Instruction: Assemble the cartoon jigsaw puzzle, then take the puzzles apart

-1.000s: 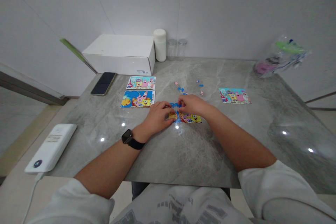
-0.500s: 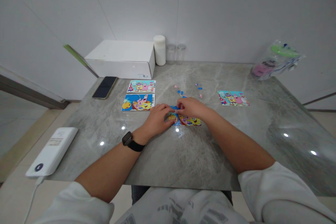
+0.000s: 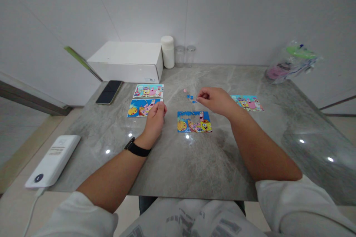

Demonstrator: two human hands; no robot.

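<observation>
A small cartoon jigsaw puzzle (image 3: 194, 127) lies flat in front of me, with a grey gap in its upper part. My left hand (image 3: 155, 120) is off to its left, fingers curled in and thumb against them, over the right end of a blue picture card (image 3: 134, 109). What those fingers hold, if anything, is hidden. Beyond the puzzle, my right hand (image 3: 215, 100) pinches thumb and fingertips together beside the loose blue puzzle pieces (image 3: 190, 97). Anything in that pinch is too small to name. A pink piece (image 3: 185, 90) lies farther back.
Another picture card (image 3: 148, 90) lies behind the blue one, and a third card (image 3: 249, 103) sits at right, partly behind my right arm. Farther out are a phone (image 3: 109, 92), white box (image 3: 128, 61), white bottle (image 3: 168, 52), glass jars (image 3: 190, 57), bagged item (image 3: 289, 64) and power bank (image 3: 54, 161).
Both hands have come off the puzzle, uncovering it. My left hand moved left and curled in; my right hand moved away from me and to the right, toward the loose pieces.
</observation>
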